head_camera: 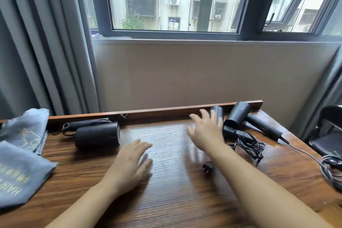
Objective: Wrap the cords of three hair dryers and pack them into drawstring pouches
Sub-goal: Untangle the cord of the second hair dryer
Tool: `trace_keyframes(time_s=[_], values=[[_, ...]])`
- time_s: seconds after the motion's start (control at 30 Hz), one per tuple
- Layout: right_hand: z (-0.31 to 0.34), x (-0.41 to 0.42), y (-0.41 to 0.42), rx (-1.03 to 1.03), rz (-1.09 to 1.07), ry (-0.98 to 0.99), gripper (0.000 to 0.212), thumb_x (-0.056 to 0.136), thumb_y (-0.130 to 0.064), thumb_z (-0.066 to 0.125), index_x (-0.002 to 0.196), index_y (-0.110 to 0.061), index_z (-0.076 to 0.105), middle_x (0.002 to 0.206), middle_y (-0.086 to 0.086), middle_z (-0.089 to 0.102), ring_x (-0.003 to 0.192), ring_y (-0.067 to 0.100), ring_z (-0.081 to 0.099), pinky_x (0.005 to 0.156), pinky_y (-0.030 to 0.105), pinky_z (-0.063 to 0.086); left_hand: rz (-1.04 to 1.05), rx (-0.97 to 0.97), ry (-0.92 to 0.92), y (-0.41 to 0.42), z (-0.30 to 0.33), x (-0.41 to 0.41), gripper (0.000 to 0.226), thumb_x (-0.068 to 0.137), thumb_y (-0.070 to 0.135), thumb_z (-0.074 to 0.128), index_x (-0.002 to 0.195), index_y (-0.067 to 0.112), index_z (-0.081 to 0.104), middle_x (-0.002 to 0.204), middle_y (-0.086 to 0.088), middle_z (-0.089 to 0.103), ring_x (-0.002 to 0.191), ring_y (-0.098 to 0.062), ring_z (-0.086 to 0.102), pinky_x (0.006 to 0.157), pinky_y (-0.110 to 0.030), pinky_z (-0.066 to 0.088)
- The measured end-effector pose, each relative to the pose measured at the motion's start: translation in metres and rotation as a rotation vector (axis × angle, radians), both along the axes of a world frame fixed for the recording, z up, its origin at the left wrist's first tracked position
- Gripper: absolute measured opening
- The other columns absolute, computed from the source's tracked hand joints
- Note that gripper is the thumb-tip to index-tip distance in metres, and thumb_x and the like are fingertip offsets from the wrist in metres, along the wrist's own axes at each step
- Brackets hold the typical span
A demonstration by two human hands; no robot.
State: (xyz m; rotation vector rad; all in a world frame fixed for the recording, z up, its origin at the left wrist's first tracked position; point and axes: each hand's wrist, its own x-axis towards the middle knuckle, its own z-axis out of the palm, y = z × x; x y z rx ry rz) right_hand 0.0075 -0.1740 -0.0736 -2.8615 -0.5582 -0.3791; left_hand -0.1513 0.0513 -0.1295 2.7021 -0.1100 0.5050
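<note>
Both our forearms stretch over the table (166,200) — left hand (129,163) open, empty; right hand (205,131) open, reaching for the middle hair dryer (218,114), cord (249,146) unwrapped. Next: grasp it.

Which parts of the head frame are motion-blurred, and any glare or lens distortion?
Head view: right hand and left hand are smeared by motion; hair dryers and pouches stay fairly sharp. Daylight from the window puts a pale sheen on the table. Wide-angle bending shows in the curtain and window frame edges.
</note>
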Motion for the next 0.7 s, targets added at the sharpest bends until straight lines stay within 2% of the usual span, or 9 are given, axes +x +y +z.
trace_keyframes(time_s=[0.03, 0.1, 0.17, 0.27, 0.4, 0.47, 0.6, 0.7], values=[[-0.001, 0.009, -0.008, -0.043, -0.070, 0.053, 0.045, 0.094, -0.046, 0.046, 0.137, -0.032, 0.048, 0.155, 0.007, 0.029, 0.145, 0.041, 0.014, 0.115, 0.063, 0.013, -0.003, -0.001, 0.032, -0.001, -0.004, 0.000, 0.063, 0.089, 0.061, 0.032, 0.138, 0.026, 0.053, 0.140, 0.013, 0.051, 0.140, -0.010, 0.035, 0.114, -0.020, 0.014], [-0.006, 0.020, -0.022, -0.085, -0.151, 0.152, 0.043, 0.094, -0.046, 0.046, 0.135, -0.032, 0.049, 0.159, 0.008, 0.019, 0.145, 0.044, 0.012, 0.114, 0.064, 0.015, 0.011, 0.001, 0.033, -0.001, -0.007, -0.002, 0.064, 0.088, 0.062, 0.030, 0.132, 0.024, 0.058, 0.135, 0.010, 0.057, 0.133, -0.011, 0.045, 0.110, -0.018, 0.019], [-0.015, 0.023, -0.028, -0.076, -0.159, 0.189, 0.038, 0.095, -0.042, 0.048, 0.131, -0.029, 0.052, 0.162, 0.007, 0.012, 0.142, 0.044, 0.020, 0.113, 0.061, 0.023, 0.036, -0.001, 0.021, -0.001, -0.008, -0.002, 0.061, 0.089, 0.059, 0.031, 0.125, 0.022, 0.064, 0.129, 0.008, 0.062, 0.123, -0.012, 0.053, 0.105, -0.018, 0.026], [-0.023, 0.013, -0.028, -0.096, -0.119, 0.121, 0.033, 0.096, -0.029, 0.047, 0.128, -0.021, 0.052, 0.163, 0.012, 0.012, 0.135, 0.048, 0.031, 0.112, 0.056, 0.031, 0.041, 0.017, 0.041, -0.003, -0.006, -0.003, 0.060, 0.088, 0.057, 0.031, 0.121, 0.022, 0.066, 0.127, 0.009, 0.062, 0.120, -0.010, 0.055, 0.104, -0.020, 0.030], [-0.023, -0.023, -0.016, -0.101, 0.013, 0.070, 0.026, 0.093, -0.022, 0.050, 0.118, -0.018, 0.053, 0.159, 0.014, 0.017, 0.123, 0.045, 0.039, 0.105, 0.052, 0.037, 0.070, -0.098, 0.057, -0.006, 0.001, -0.006, 0.060, 0.088, 0.060, 0.033, 0.120, 0.021, 0.066, 0.121, 0.014, 0.063, 0.116, -0.007, 0.055, 0.099, -0.016, 0.032], [-0.023, -0.046, -0.007, -0.097, 0.104, 0.064, 0.025, 0.092, -0.024, 0.051, 0.117, -0.019, 0.052, 0.158, 0.013, 0.017, 0.123, 0.044, 0.039, 0.106, 0.052, 0.037, 0.088, -0.181, 0.064, -0.006, 0.005, -0.009, 0.054, 0.089, 0.058, 0.039, 0.120, 0.023, 0.065, 0.118, 0.017, 0.061, 0.114, -0.005, 0.056, 0.094, -0.015, 0.033], [-0.025, -0.094, 0.018, -0.110, 0.275, 0.071, 0.029, 0.096, -0.028, 0.048, 0.125, -0.022, 0.048, 0.163, 0.012, 0.011, 0.137, 0.048, 0.027, 0.112, 0.055, 0.031, 0.170, -0.358, -0.034, -0.006, 0.016, -0.018, 0.023, 0.098, 0.027, 0.058, 0.118, 0.023, 0.068, 0.114, 0.014, 0.064, 0.100, 0.000, 0.056, 0.084, -0.001, 0.034], [-0.029, -0.126, 0.034, -0.129, 0.393, 0.043, 0.029, 0.098, -0.032, 0.046, 0.125, -0.022, 0.048, 0.164, 0.014, 0.011, 0.141, 0.050, 0.023, 0.116, 0.056, 0.026, 0.205, -0.424, -0.088, -0.004, 0.028, -0.029, 0.022, 0.099, 0.026, 0.057, 0.118, 0.026, 0.067, 0.114, 0.017, 0.064, 0.105, 0.003, 0.055, 0.093, -0.016, 0.043]])
